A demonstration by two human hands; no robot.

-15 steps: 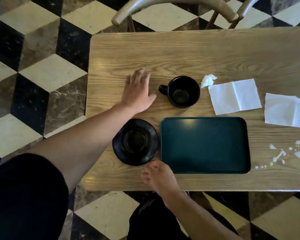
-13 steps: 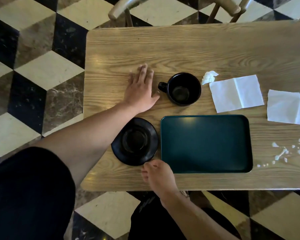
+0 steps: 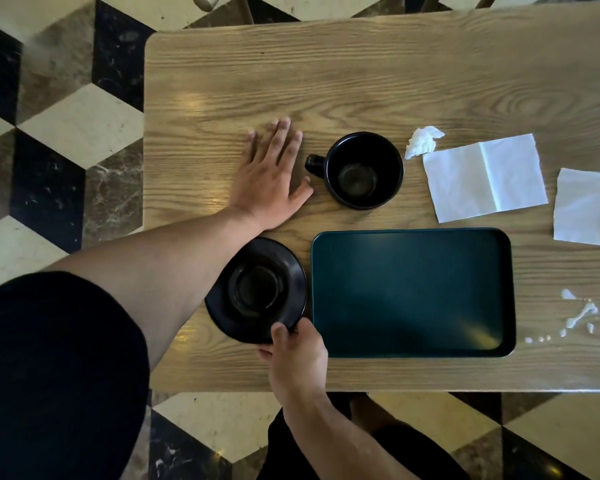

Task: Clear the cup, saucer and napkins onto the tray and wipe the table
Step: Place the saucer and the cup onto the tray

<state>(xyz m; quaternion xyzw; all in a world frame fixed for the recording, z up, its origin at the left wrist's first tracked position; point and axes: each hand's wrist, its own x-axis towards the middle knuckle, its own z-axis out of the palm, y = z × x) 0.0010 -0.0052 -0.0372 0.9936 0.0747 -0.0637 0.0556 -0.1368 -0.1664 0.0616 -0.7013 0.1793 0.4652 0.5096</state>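
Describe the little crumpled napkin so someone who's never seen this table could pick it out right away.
Start at the dark green tray near the front edge of the wooden table. Behind it stands a black cup, and just right of the cup lies the crumpled napkin. Unlike the two flat napkins further right, it is a small scrunched wad.

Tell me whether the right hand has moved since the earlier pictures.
Yes. The right hand has moved forward onto the saucer, its fingers now gripping the near rim beside the tray's near left corner.
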